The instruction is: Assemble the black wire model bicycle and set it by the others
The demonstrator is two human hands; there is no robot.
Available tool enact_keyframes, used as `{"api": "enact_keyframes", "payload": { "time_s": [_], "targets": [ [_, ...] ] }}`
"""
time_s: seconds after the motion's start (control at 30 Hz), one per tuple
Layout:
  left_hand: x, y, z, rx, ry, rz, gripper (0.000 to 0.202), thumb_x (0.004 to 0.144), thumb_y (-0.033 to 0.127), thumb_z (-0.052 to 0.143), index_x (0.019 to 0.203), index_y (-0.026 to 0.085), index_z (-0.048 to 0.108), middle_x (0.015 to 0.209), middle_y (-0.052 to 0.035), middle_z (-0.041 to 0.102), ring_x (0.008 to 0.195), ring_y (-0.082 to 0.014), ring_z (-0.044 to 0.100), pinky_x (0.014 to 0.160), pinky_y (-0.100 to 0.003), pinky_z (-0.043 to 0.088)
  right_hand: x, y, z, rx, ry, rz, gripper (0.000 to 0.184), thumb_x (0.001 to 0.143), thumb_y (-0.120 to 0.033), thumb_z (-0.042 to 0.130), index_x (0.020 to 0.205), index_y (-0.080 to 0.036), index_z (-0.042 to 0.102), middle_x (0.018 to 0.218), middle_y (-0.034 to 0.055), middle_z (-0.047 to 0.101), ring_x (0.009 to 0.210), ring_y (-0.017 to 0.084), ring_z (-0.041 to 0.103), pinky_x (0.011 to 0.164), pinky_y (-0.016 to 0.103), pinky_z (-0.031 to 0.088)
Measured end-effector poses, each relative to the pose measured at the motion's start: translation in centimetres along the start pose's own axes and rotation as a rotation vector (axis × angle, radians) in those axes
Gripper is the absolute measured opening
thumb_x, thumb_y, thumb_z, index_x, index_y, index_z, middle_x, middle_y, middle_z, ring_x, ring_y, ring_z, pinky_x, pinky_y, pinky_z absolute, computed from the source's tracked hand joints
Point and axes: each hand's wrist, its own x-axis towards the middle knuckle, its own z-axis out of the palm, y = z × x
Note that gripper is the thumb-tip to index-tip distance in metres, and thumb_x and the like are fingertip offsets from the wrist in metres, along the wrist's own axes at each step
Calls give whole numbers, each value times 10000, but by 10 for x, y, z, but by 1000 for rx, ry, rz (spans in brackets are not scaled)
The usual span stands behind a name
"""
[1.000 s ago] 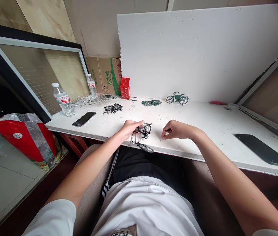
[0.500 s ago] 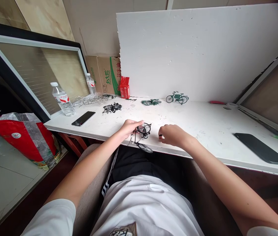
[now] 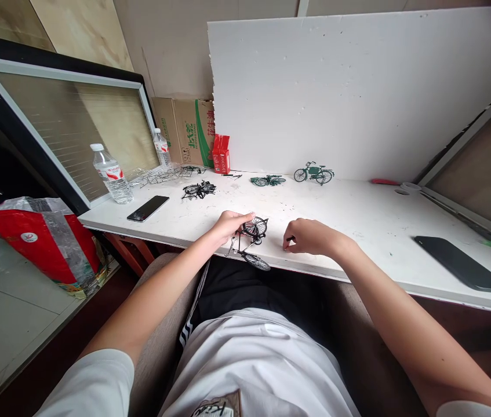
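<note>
My left hand (image 3: pixel 229 225) is closed on a small black model bicycle (image 3: pixel 251 246), gripping it by its upper wheel near the table's front edge. The bicycle is tilted, its other wheel hanging down toward me over the edge. To the right of it, my right hand (image 3: pixel 308 236) is held low over the white table (image 3: pixel 358 214), apart from the bicycle. Its fingers are curled together, and a small dark spot shows at them; whether that is a ring or a held part I cannot make out.
A green model bicycle (image 3: pixel 313 172) stands at the back by the white foam board (image 3: pixel 336 87). Green parts (image 3: pixel 268 180) and black parts (image 3: pixel 199 189) lie left of it. Two phones, water bottles (image 3: pixel 112 174), a red box (image 3: pixel 221 154) and a carton (image 3: pixel 184 130) are also on the table.
My right hand has shifted slightly to the right, away from the bicycle, fingers still curled. The left hand and the bicycle have stayed in place.
</note>
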Motion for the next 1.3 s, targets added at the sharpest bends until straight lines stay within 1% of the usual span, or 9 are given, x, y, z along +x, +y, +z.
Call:
{"api": "enact_keyframes", "payload": {
  "time_s": [0.13, 0.3, 0.47, 0.6, 0.7, 0.83, 1.03, 1.13, 1.3],
  "targets": [
    [1, -1, 0, 8, -9, 3, 468, 698, 500, 973, 823, 93, 778, 728, -79, 717, 586, -146, 628, 599, -304, 548, 4, 1, 3, 36, 20, -46, 197, 838, -182, 761, 940, -303, 879, 998, 44, 821, 841, 234, 738, 703, 293, 485],
    [0, 0, 1, 8, 4, 8, 442, 702, 484, 969, 796, 101, 772, 702, -65, 707, 568, -137, 609, 583, -289, 515, 8, 4, 5, 84, 12, -96, 187, 859, -206, 743, 928, -319, 875, 964, 20, 820, 826, 222, 729, 711, 291, 480],
    [-2, 2, 1, -3, 0, 7, 426, 709, 467, 968, 789, 102, 764, 700, -64, 706, 576, -142, 618, 579, -286, 508, 14, 16, 9, 131, 45, -141, 161, 877, -297, 732, 956, -303, 872, 1014, 35, 823, 863, 225, 728, 735, 286, 498],
    [-4, 4, 2, -9, -7, 0, 402, 739, 443, 956, 777, 98, 752, 712, -68, 712, 559, -140, 617, 577, -296, 518, 17, 25, 10, 158, 46, -122, 195, 909, -297, 690, 989, -288, 867, 1012, 46, 820, 825, 208, 717, 713, 277, 493],
    [-6, 5, 2, -15, -28, -12, 389, 760, 434, 944, 785, 96, 753, 734, -76, 723, 575, -148, 635, 585, -300, 531, 16, 27, 8, 172, 20, -86, 187, 894, -284, 706, 986, -281, 869, 1018, 56, 814, 824, 207, 713, 692, 274, 483],
    [-6, 6, 2, -4, -7, -19, 401, 735, 447, 958, 776, 102, 757, 683, -55, 696, 553, -134, 604, 596, -297, 528, 14, 22, 7, 179, 7, -69, 164, 875, -279, 738, 972, -292, 870, 1046, 50, 810, 845, 209, 716, 702, 273, 481],
    [-3, 3, 2, -1, -15, -6, 416, 711, 469, 966, 778, 109, 770, 692, -54, 698, 558, -131, 595, 593, -292, 509, 14, 15, 9, 105, 28, -130, 178, 868, -315, 739, 981, -283, 873, 976, 50, 804, 789, 205, 705, 698, 282, 469],
    [-3, 3, 2, 3, -5, -8, 403, 716, 459, 963, 773, 111, 769, 683, -47, 691, 560, -132, 591, 595, -294, 500, 13, 7, 10, 34, 59, -127, 188, 855, -251, 721, 968, -276, 869, 996, 56, 811, 806, 213, 711, 699, 288, 462],
    [-4, 3, 2, 11, -8, 8, 396, 732, 457, 952, 774, 110, 767, 706, -52, 707, 573, -132, 597, 602, -295, 501, 7, -16, 12, -125, 117, -109, 215, 850, -150, 672, 916, -251, 849, 968, 76, 819, 817, 245, 733, 694, 309, 447]
  ]
}}
